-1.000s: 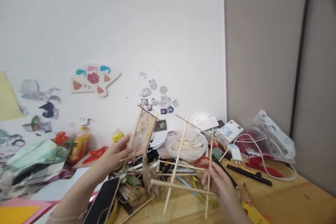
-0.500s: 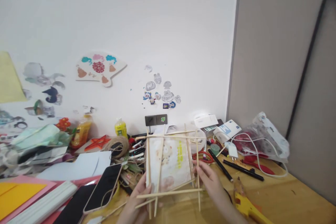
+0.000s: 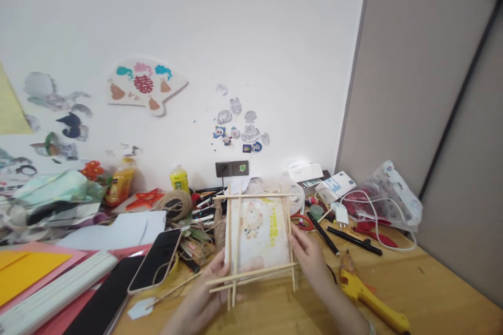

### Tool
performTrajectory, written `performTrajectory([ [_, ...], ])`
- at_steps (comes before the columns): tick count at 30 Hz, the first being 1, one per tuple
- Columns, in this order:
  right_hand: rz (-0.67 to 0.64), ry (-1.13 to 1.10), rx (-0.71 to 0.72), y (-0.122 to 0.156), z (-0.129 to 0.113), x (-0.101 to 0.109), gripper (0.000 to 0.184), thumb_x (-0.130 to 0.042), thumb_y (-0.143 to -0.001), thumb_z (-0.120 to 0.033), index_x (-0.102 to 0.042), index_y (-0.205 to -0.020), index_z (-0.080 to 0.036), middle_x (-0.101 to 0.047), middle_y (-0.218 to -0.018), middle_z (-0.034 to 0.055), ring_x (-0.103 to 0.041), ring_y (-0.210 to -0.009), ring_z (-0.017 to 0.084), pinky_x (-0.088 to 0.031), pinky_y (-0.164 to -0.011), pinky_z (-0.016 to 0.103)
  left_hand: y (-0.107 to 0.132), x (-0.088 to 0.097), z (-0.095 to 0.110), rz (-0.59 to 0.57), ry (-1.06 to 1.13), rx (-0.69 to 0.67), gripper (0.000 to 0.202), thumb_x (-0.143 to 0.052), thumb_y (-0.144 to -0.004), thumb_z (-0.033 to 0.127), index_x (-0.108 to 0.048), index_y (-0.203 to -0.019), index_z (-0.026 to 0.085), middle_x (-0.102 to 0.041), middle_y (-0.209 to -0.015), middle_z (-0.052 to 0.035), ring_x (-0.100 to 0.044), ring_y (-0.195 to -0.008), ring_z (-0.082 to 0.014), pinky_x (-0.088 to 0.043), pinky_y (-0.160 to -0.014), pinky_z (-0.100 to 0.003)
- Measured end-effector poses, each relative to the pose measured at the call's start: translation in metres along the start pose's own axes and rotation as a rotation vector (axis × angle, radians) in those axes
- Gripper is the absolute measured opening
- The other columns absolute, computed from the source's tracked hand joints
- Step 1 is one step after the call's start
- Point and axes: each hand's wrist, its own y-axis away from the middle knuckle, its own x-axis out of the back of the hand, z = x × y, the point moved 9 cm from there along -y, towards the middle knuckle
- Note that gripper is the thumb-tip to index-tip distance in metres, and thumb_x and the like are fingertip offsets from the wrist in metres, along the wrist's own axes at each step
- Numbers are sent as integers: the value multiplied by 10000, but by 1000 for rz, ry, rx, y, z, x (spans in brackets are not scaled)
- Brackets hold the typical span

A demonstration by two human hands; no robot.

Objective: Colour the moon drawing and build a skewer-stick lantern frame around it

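A box-like frame of thin wooden sticks [image 3: 257,196] with a painted paper panel [image 3: 260,235] stands upright over the wooden table [image 3: 424,298], front and centre. My left hand [image 3: 210,288] grips its lower left corner, fingers closed round the sticks. My right hand [image 3: 308,254] holds its right side, fingers pinched on an upright stick. The panel shows a small cartoon animal and yellow marks.
A yellow glue gun [image 3: 365,296] lies just right of my right hand. Two phones [image 3: 155,261] lie to the left, with twine [image 3: 176,204], pens [image 3: 206,201], red and orange paper [image 3: 31,272]. Black pens [image 3: 353,241], a charger cable, boxes and a plastic bag [image 3: 393,199] crowd the back right.
The stick frame was loose and skewed a second ago, with my hands apart. Both hands have since brought it together, upright and square, panel facing me. The view shifted slightly.
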Motion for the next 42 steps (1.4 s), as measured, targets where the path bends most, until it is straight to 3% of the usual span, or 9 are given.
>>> performTrajectory([
  [7, 36, 128, 92, 3, -11, 1, 389, -483, -901, -300, -611, -1257, -213, -648, -1239, 100, -607, -1127, 263, -477, -972, 420, 4, -3, 7, -89, -136, 69, 396, -702, -791, 387, -666, -1118, 168, -739, -1000, -108, -700, -846, -250, -562, -664, -304],
  [14, -6, 172, 118, 4, -12, -3, 409, -505, -883, -296, -595, -1275, -221, -666, -1207, 106, -625, -1088, 257, -501, -936, 409, 8, -18, 16, -75, -426, 77, 562, -774, -650, 515, -668, -1090, 181, -737, -1031, -66, -674, -765, -221, -531, -708, -330],
  [17, -30, 145, 73, 4, -6, -5, 436, -537, -858, -304, -586, -1283, -220, -648, -1237, 104, -610, -1112, 259, -486, -955, 415, 11, -19, 19, -66, -480, 81, 609, -760, -640, 515, -646, -1132, 175, -720, -1088, -82, -666, -883, -269, -522, -773, -363],
  [21, -29, 84, -28, 6, 7, -5, 489, -571, -828, -310, -564, -1304, -198, -669, -1199, 103, -608, -1106, 270, -491, -939, 427, 12, -15, 28, -39, -591, 21, 539, -709, -684, 484, -653, -1121, 174, -696, -1154, -81, -582, -1115, -304, -405, -1007, -409],
  [25, 18, 16, -81, 7, 15, -2, 512, -590, -818, -320, -556, -1313, -196, -714, -1075, 90, -616, -1081, 267, -509, -906, 417, 14, -17, 32, -45, -667, 4, 567, -656, -702, 589, -653, -1113, 199, -661, -1225, -61, -520, -1203, -301, -302, -1094, -417],
  [30, -9, -13, -78, 6, 13, -4, 520, -620, -799, -332, -570, -1301, -203, -701, -1105, 96, -608, -1086, 266, -508, -908, 411, 17, -14, 36, -13, -701, 27, 556, -648, -699, 610, -668, -1078, 204, -677, -1195, -53, -522, -1195, -298, -331, -1073, -393],
  [37, -66, -17, -87, 6, 14, -8, 545, -632, -793, -327, -550, -1319, -206, -705, -1086, 94, -642, -996, 252, -518, -887, 419, 13, -3, 36, -32, -647, 23, 301, -657, -780, 440, -707, -980, 221, -722, -1037, -25, -606, -1036, -266, -435, -950, -346],
  [40, -83, -37, -90, 6, 13, -9, 548, -627, -801, -342, -544, -1325, -208, -709, -1079, 97, -648, -982, 250, -523, -877, 414, 12, -1, 32, -26, -612, 54, 266, -672, -776, 420, -708, -922, 201, -735, -919, -19, -628, -953, -261, -442, -927, -357],
  [42, -94, -52, -92, 5, 12, -9, 541, -616, -810, -357, -543, -1326, -211, -706, -1095, 99, -639, -1017, 255, -520, -883, 415, 12, -3, 31, -33, -581, 63, 273, -680, -774, 404, -707, -949, 196, -736, -946, -25, -630, -959, -260, -432, -944, -363],
])
